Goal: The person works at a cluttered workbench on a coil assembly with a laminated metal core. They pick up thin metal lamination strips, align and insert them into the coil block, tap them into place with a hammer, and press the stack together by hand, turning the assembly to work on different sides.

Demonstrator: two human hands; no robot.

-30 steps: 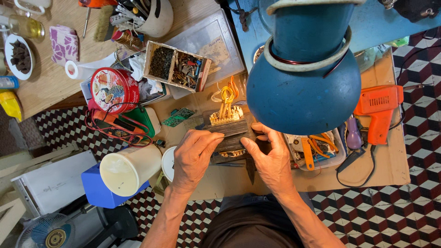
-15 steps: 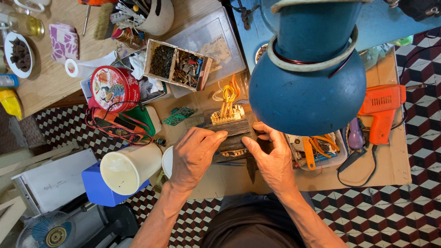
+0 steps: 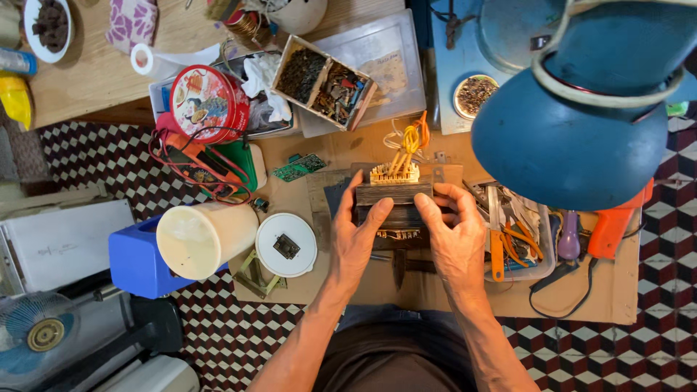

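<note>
Both hands gripped the transformer (image 3: 396,207) on the cardboard (image 3: 595,290): left hand (image 3: 359,236) clasped one side, right hand (image 3: 454,239) the other. Its orange wires (image 3: 406,145) stuck up loose at the far end. A tilt could have snagged them, or slid the heavy block onto the circuit board (image 3: 299,167) nearby.

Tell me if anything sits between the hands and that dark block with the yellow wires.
Nothing visible does. The left hand and right hand already grip the dark block from both sides, fingers on its top edge. The blue lamp shade hangs off to the right, not over it.
</note>
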